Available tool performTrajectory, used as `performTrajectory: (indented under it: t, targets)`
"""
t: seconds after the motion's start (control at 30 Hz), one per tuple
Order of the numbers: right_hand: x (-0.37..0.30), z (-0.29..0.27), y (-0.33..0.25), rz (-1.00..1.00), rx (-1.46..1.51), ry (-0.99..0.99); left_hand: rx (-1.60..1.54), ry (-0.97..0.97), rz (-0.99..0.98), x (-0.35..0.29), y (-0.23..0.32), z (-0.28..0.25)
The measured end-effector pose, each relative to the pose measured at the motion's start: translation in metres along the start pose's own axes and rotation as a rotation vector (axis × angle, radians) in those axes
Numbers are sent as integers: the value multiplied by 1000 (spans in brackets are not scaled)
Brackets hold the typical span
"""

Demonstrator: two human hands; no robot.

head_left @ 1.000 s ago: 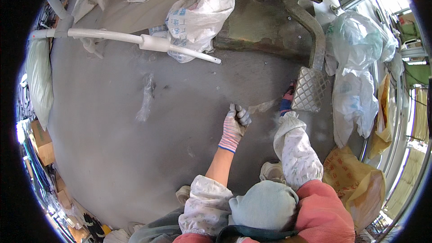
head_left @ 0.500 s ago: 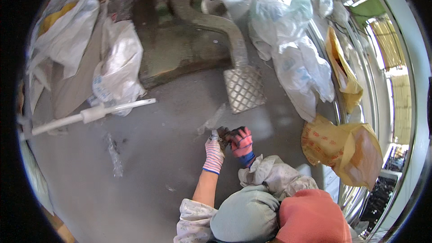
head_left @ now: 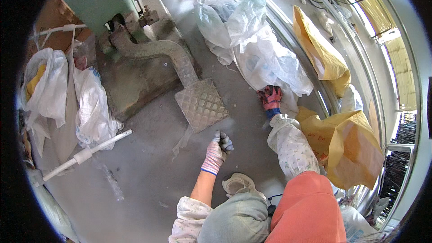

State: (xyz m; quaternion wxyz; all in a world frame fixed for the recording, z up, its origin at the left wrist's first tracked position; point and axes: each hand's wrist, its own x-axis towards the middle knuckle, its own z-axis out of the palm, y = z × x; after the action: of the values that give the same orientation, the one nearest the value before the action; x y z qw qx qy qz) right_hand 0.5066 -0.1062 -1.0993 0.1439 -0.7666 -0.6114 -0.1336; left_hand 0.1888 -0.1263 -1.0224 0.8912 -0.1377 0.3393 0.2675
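Observation:
My left hand (head_left: pixel 219 147), in a pink-and-white striped glove with grey fingers, is closed just in front of the patterned metal foot pedal (head_left: pixel 201 105). Whatever its curled fingers may hold is too small to tell. Out to the right, my right hand (head_left: pixel 271 99) wears a red glove with black patches and a blue cuff. Its fingers look curled at the lower edge of a white plastic bag (head_left: pixel 274 60). Whether they grip the bag, or something small, is hidden.
The pedal's curved arm joins a green machine (head_left: pixel 96 0). A yellow-brown paper sack (head_left: pixel 353 148) stands beside my right forearm. White sacks (head_left: pixel 92 108) and a white pipe (head_left: pixel 85 155) are at the left. A shoe (head_left: pixel 238 183) shows below my left hand.
My right hand has moved away from my left, rightward and forward to the white bag. The dark lump seen between the hands is gone from there. The view has turned to the right.

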Motion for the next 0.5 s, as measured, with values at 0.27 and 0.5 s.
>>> performTrajectory:
  t: [0.27,0.5]
  targets:
    - [-14,24,9,151,16,117,175,108,14,38,-27,9]
    - [-13,8,14,122,220,-53,215,105,3,46,-32,5]
